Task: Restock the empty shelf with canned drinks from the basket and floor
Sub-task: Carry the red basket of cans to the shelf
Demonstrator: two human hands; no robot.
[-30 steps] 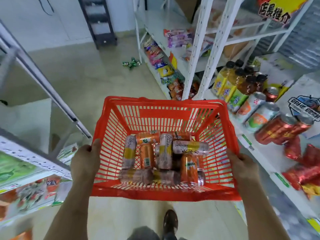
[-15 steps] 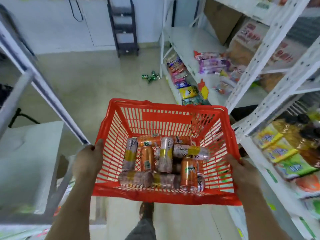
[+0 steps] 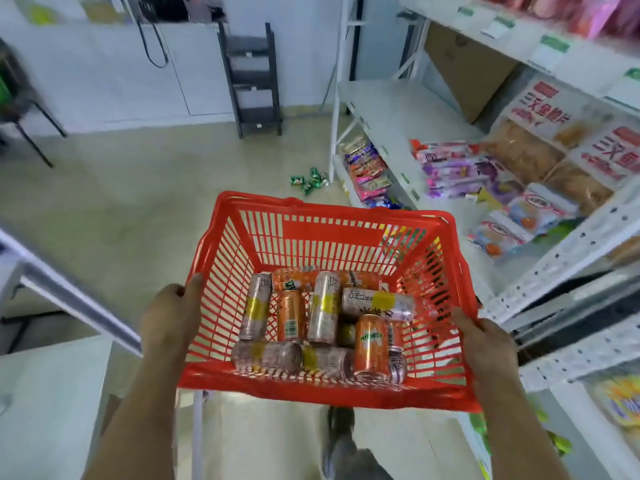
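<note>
Hands (image 3: pixel 169 317) either side of basket (image 3: pixel 332 233)

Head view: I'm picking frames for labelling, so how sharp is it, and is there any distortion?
Head view: basket and cans fairly sharp; right-hand shelves and the floor's green cans smeared by motion blur; wide-angle lens bends shelf posts outward.

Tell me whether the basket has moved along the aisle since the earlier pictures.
Yes. The basket, held by both hands, has gone forward down the aisle: the green cans on the floor now lie much nearer its far rim.
</note>
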